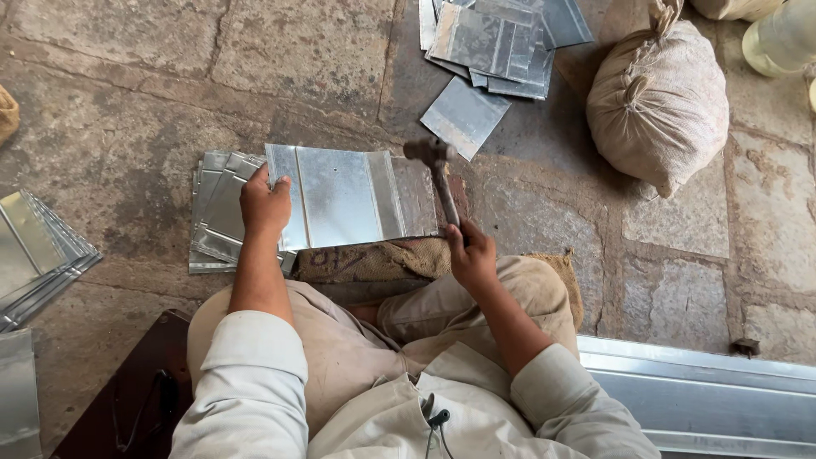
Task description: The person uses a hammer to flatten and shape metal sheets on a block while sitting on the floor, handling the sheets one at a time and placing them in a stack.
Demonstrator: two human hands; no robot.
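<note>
Two bare hands share one piece of work; the right hand [473, 255] is wrapped tight around the lower end of a hammer handle, the dark steel hammer [435, 174] rising away from that grip with its head lifted just over the far right corner of a galvanised sheet-metal panel [348, 197]; the left hand [263, 206] clamps the panel's opposite edge, fingers curled over the top and thumb on the near face, so the sheet stands tilted on a burlap-covered block [374, 259] just this side of both grips.

As a judgement, the main risk is the panel skidding or twisting under a blow; it is pinned at one end only, and a strike far from the holding hand could kick the free end sideways; a glancing hit might dent the flat face instead of the folded seam. The raw edges sit right under the left fingers, so a jolt could cut them.

Just beyond the left grip lies a stack of folded panels [217, 217] on the stone floor [127, 102]; farther out from the hammer head lies a loose heap of flat sheets [493, 42], and to the right of that a tied burlap sack [659, 98].
</note>
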